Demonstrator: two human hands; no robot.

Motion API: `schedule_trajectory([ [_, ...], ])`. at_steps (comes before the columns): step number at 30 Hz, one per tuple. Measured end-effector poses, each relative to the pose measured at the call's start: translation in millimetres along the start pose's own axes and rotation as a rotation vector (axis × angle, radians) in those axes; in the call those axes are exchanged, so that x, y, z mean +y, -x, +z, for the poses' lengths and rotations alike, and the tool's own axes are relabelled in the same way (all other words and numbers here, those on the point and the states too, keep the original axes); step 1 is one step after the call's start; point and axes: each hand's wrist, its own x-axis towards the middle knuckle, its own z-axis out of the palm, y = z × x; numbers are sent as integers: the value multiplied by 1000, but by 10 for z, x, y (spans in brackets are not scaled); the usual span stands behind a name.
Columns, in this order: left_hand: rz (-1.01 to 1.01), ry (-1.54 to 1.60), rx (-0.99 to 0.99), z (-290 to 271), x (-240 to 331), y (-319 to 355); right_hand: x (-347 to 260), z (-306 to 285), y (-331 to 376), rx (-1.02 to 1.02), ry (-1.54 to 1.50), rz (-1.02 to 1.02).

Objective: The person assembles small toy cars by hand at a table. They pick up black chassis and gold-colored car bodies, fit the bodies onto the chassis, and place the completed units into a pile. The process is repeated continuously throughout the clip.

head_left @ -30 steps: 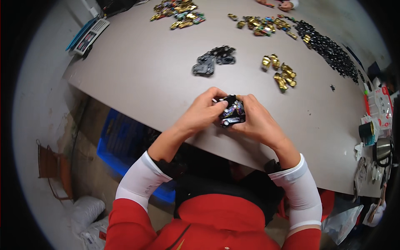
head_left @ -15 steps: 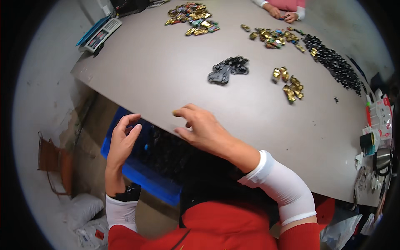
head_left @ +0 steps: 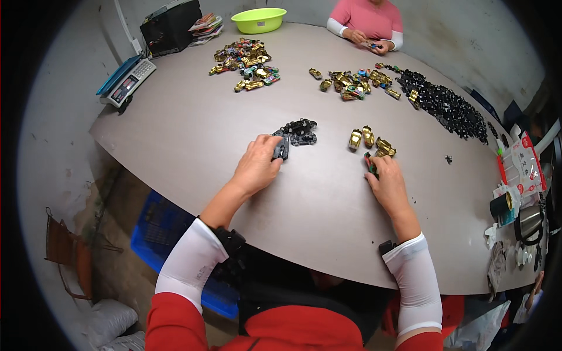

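My left hand point(head_left: 258, 165) reaches out over the grey table point(head_left: 193, 128) and its fingers close on a black part point(head_left: 281, 150) at the near edge of a small heap of black parts point(head_left: 298, 131). My right hand point(head_left: 387, 182) rests on the table by a small group of gold toy car bodies point(head_left: 370, 140). Its fingertips hold a small red and green piece point(head_left: 370, 164). Both forearms wear white sleeves.
Across the table a person in pink point(head_left: 367, 20) handles small parts. Heaps of gold and coloured car bodies point(head_left: 246, 61) point(head_left: 353, 82), a long heap of black parts point(head_left: 447, 106), a green bowl point(head_left: 259, 20), a scale point(head_left: 127, 80), a blue crate point(head_left: 161, 225) under the table edge.
Earlier both hands held one toy car together, then the left hand dropped toward the blue crate. Now the left hand is at the black heap and the right at the gold bodies.
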Motion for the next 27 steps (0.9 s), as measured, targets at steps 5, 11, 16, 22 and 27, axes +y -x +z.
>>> schedule_trajectory([
  [5,68,-110,-89,154,-22,-50,-25,142,-10,30,-274,88],
  [11,-97,470,-138,274,290,-176,-38,-45,67,-85,-332,108],
  [16,-470,1165,-418,441,547,-396,-15,-45,107,-41,-185,-46],
  [22,-534,1384,-600,705,759,-497,89,-98,154,-93,-184,105],
  [27,-445,1275,-623,905,781,-477,112,-142,165,-53,-207,134],
])
